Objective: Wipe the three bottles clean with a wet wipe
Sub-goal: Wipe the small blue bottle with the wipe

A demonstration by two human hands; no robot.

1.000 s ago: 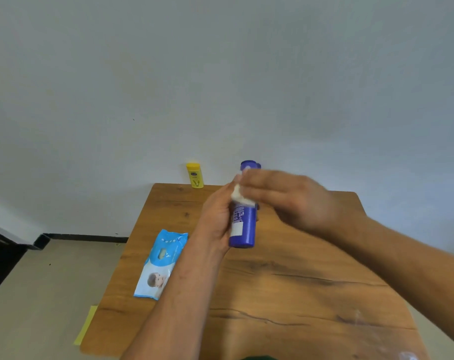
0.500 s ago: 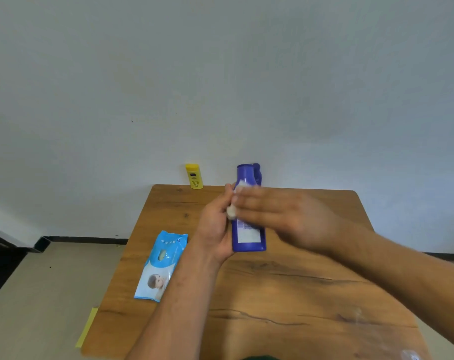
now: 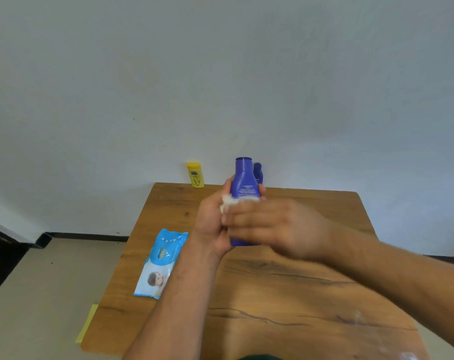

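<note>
My left hand [image 3: 210, 224] grips a large blue bottle [image 3: 244, 179] upright above the wooden table [image 3: 285, 294]. My right hand [image 3: 270, 227], blurred by motion, presses a crumpled white wet wipe [image 3: 228, 202] against the bottle's lower body and hides most of it. A small yellow bottle [image 3: 195, 174] stands at the table's far edge by the wall. A smaller blue bottle [image 3: 257, 172] stands right behind the large one, mostly hidden.
A light blue pack of wet wipes [image 3: 160, 263] lies flat near the table's left edge. A white wall rises just behind the table. A yellow strip [image 3: 87, 324] lies on the floor at the left front corner.
The large blue bottle has turned upright and risen a little. My right hand with the wipe has slid down from near its neck to its lower body.
</note>
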